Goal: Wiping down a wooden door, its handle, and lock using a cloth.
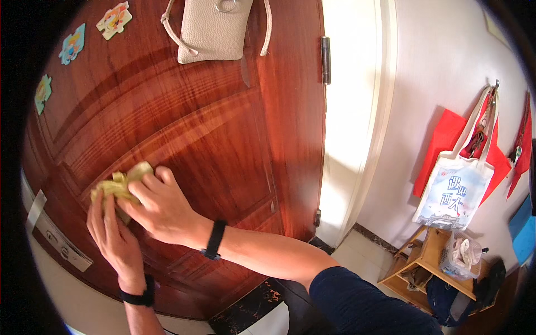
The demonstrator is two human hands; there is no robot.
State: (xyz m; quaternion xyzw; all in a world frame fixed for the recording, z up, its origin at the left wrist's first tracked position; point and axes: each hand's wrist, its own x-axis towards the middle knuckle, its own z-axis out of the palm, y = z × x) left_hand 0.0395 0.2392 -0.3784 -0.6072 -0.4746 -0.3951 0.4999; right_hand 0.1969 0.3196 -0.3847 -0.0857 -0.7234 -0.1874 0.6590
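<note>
Both of my hands are on a crumpled yellow cloth (119,187) in front of a reddish-brown wooden door (209,155). My right hand (165,205) grips the cloth from the right, its fingers curled into the folds. My left hand (111,234) holds the lower left part, fingers bent over it. Part of the cloth is hidden by my fingers. Each wrist wears a black band. Below and left of my left hand is the door's metal lock plate (63,247) with a lever handle (37,211).
A beige bag (215,31) hangs at the top of the door, beside puzzle-piece decorations (114,21). On the right wall hang a printed tote bag (454,188) and red bags (439,146), above a wooden shelf (427,251) bearing a plastic basket (454,268). Door hinges (325,60) show at the right edge.
</note>
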